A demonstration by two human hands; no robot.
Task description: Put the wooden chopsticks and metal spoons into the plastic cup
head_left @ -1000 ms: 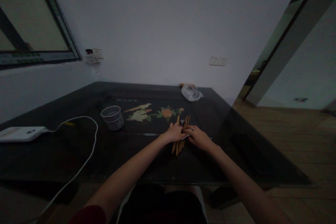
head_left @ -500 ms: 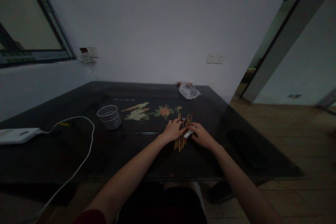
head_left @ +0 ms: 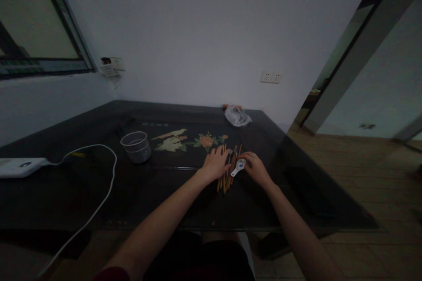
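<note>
A bundle of several wooden chopsticks (head_left: 224, 183) lies on the dark table in front of me, with a thin metal utensil (head_left: 229, 157) among them. My left hand (head_left: 216, 163) rests over the bundle's left side, its fingers curled against the chopsticks. To the right, my right hand (head_left: 253, 166) has its thumb and fingers at the bowl of a small white soup spoon (head_left: 238, 167) with a blue mark inside. The spoon's handle points down and left, over the edge of the chopsticks.
A clear plastic tub (head_left: 136, 148) stands on the left of the table (head_left: 148, 202). Farther left is a white power bank (head_left: 21, 167) with a white cable (head_left: 114, 175). A crumpled plastic bag (head_left: 237, 116) lies near the wall. A dark flat object (head_left: 310, 191) rests on the right.
My right hand has shifted slightly right, and the white spoon has turned so that its bowl now shows. The left hand stays on the chopsticks.
</note>
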